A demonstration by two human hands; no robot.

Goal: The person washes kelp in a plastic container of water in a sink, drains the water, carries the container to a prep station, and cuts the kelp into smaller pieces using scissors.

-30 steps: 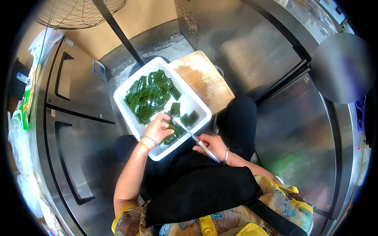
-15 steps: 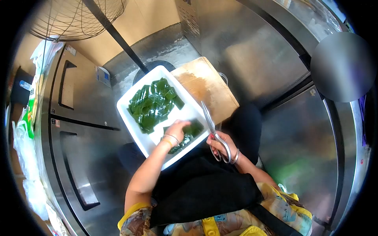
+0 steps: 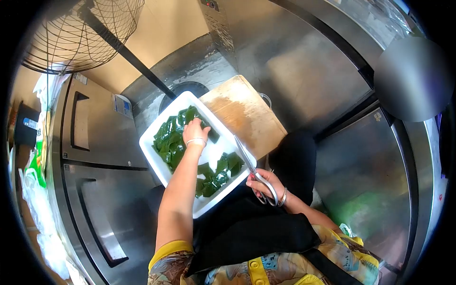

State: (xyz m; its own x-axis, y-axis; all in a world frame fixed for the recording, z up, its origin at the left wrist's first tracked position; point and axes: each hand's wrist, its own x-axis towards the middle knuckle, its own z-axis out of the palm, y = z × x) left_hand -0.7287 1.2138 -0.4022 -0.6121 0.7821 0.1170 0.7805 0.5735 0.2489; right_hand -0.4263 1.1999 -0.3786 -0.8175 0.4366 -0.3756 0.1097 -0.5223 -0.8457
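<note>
A white rectangular tub (image 3: 202, 209) sits in front of me, tilted in view. Inside it, dark green glossy kelp pieces (image 3: 168, 142) form a larger pile at the far left. A smaller kelp pile (image 3: 221, 173) lies at the near end, with bare white tub floor between the two. My left hand (image 3: 195, 130) is on the far pile, its fingers curled down on the kelp and the thumb to the right; the fingertips are partly hidden. Beside the tub's right edge, my right hand (image 3: 266, 185) is closed around the handles of metal scissors (image 3: 251, 164), blades pointing up and away.
A wooden cutting board (image 3: 247, 114) lies beyond the tub on the right. Steel cabinets flank me on the left (image 3: 102, 190) and right (image 3: 365, 190). A wire-caged fan (image 3: 85, 38) on a black pole stands at the back left. Plastic bags (image 3: 40, 199) hang at the far left.
My left hand has moved from the near kelp pile up to the far one. The scissors in my right hand have barely moved. The view has shifted slightly.
</note>
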